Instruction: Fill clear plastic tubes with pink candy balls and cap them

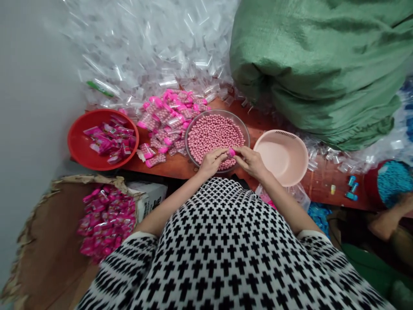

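My left hand (212, 162) and my right hand (250, 161) meet over the near rim of a clear bowl (243, 128) full of small pink balls (213, 133). Together they pinch a small container with a bright pink cap (231, 152) between the fingertips. A heap of filled pink-capped containers (167, 118) lies on the wooden table just left of the bowl. An empty pale pink plastic basin (282, 156) stands to the right of my right hand.
A red bowl (79, 144) with pink packets sits at the table's left end. A cardboard box (48, 241) with pink packets stands below. Clear empty containers (155, 47) pile at the back beside a green sack (322, 64). Another person's arm (387, 219) and blue items (395, 181) are at right.
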Available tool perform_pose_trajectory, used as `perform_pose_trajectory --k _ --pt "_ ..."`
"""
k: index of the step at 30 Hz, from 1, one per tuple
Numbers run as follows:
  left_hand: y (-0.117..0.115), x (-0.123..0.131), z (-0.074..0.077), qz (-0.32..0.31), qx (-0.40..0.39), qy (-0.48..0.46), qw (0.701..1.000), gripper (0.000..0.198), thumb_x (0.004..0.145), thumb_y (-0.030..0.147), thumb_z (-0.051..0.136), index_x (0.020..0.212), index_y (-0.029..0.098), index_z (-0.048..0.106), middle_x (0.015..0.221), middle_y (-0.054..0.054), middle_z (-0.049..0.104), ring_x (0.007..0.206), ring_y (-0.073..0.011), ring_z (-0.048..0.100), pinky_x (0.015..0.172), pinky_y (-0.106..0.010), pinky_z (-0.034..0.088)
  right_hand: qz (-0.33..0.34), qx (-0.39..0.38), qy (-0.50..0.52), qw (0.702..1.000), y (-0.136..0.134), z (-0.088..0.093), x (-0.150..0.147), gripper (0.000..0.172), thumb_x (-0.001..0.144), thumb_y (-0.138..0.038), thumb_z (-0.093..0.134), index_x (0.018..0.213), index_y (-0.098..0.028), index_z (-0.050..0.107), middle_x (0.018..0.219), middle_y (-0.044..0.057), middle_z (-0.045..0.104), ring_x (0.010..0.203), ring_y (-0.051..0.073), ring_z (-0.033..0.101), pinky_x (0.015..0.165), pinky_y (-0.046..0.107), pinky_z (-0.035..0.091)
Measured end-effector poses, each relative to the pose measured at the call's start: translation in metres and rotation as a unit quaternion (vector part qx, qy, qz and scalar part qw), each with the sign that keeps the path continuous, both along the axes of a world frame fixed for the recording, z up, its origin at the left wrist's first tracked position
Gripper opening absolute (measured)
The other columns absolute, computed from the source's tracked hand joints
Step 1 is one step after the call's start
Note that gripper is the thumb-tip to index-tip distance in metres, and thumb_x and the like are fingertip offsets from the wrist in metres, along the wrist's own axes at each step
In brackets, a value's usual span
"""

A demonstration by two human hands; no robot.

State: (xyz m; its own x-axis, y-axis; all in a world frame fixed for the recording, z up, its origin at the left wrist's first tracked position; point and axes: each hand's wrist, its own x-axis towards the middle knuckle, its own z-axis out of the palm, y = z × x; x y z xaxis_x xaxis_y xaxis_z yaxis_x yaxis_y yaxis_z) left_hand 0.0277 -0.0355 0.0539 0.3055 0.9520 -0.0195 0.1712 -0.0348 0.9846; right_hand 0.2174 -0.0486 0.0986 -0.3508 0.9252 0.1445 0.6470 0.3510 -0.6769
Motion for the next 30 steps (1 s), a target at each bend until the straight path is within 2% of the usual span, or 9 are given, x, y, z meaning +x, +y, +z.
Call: perform_pose_trajectory --k 4,12,15,18,20,22,24,27,30 --pt "-0.004 0.001 0.006 -0.014 0.01 -0.006 1.0 0.029 0.09 0.038 0.055 0.101 0.02 0.074 0.103 -0.008 0.073 0.097 -0.0208 0.066 0.092 -0.035 0.05 0.013 0.026 -0.042 0.999 -0.009 0.004 0.0 0.021 0.096 -0.031 0.045 0.106 -0.02 0.061 0.085 0.007 0.064 0.079 0.018 0.061 0.073 0.028 0.05" --pt "-0.01 -0.002 0.01 -0.055 0.021 -0.019 0.998 0.032 0.091 0.041 0.052 0.097 0.021 0.075 0.095 -0.008 0.073 0.088 -0.0195 0.066 0.082 -0.031 0.05 0.054 0.058 -0.017 0.997 -0.015 0.008 0.0 0.018 0.094 -0.026 0.048 0.107 -0.024 0.06 0.081 0.006 0.063 0.072 0.019 0.061 0.065 0.031 0.052" --pt "-0.01 -0.001 0.008 -0.045 -0.002 -0.024 0.999 0.031 0.089 0.041 0.053 0.093 0.019 0.076 0.088 -0.008 0.071 0.084 -0.0203 0.065 0.082 -0.032 0.049 0.049 0.028 0.005 0.998 -0.007 0.009 -0.002 0.02 0.093 -0.027 0.05 0.106 -0.024 0.064 0.08 0.007 0.065 0.074 0.02 0.063 0.067 0.032 0.054" --pt "-0.006 0.001 0.007 -0.012 -0.082 -0.104 0.991 0.033 0.085 0.044 0.06 0.098 0.018 0.075 0.096 -0.009 0.072 0.09 -0.0215 0.065 0.087 -0.034 0.049 0.022 -0.075 0.094 0.993 0.003 0.012 0.001 0.024 0.09 -0.034 0.057 0.111 -0.026 0.067 0.095 0.009 0.07 0.086 0.021 0.067 0.079 0.037 0.057" --pt "-0.002 0.002 0.007 0.025 -0.161 -0.197 0.967 0.04 0.081 0.049 0.064 0.104 0.017 0.073 0.103 -0.009 0.072 0.093 -0.0218 0.066 0.087 -0.035 0.051 -0.013 -0.182 0.197 0.963 0.009 0.014 0.004 0.029 0.089 -0.041 0.06 0.115 -0.029 0.068 0.106 0.009 0.071 0.094 0.023 0.069 0.085 0.042 0.057" --pt "0.002 0.002 0.008 0.058 -0.22 -0.272 0.935 0.049 0.077 0.053 0.068 0.11 0.017 0.07 0.105 -0.01 0.072 0.091 -0.0216 0.067 0.084 -0.035 0.053 -0.055 -0.273 0.303 0.911 0.013 0.012 0.007 0.036 0.084 -0.047 0.064 0.116 -0.03 0.067 0.11 0.009 0.071 0.095 0.025 0.07 0.086 0.046 0.057" --pt "0.005 0.001 0.01 0.077 -0.233 -0.297 0.923 0.053 0.074 0.054 0.071 0.111 0.016 0.07 0.106 -0.01 0.072 0.091 -0.022 0.067 0.085 -0.035 0.053 -0.093 -0.312 0.375 0.868 0.016 0.008 0.005 0.043 0.074 -0.049 0.074 0.113 -0.03 0.069 0.108 0.008 0.072 0.092 0.027 0.071 0.087 0.048 0.057" --pt "0.007 -0.005 0.012 0.077 -0.187 -0.255 0.945 0.048 0.076 0.052 0.07 0.108 0.016 0.072 0.109 -0.011 0.071 0.1 -0.0237 0.066 0.093 -0.037 0.05 -0.13 -0.314 0.397 0.853 0.022 0.003 -0.005 0.042 0.062 -0.046 0.084 0.099 -0.028 0.072 0.102 0.007 0.073 0.091 0.027 0.071 0.089 0.048 0.056" --pt "0.008 -0.015 0.014 0.066 -0.1 -0.179 0.977 0.037 0.082 0.047 0.065 0.104 0.018 0.074 0.11 -0.01 0.071 0.106 -0.0239 0.064 0.1 -0.039 0.047 -0.134 -0.337 0.389 0.847 0.032 0.005 -0.022 0.04 0.063 -0.046 0.082 0.095 -0.025 0.072 0.103 0.006 0.072 0.095 0.025 0.068 0.089 0.046 0.056"
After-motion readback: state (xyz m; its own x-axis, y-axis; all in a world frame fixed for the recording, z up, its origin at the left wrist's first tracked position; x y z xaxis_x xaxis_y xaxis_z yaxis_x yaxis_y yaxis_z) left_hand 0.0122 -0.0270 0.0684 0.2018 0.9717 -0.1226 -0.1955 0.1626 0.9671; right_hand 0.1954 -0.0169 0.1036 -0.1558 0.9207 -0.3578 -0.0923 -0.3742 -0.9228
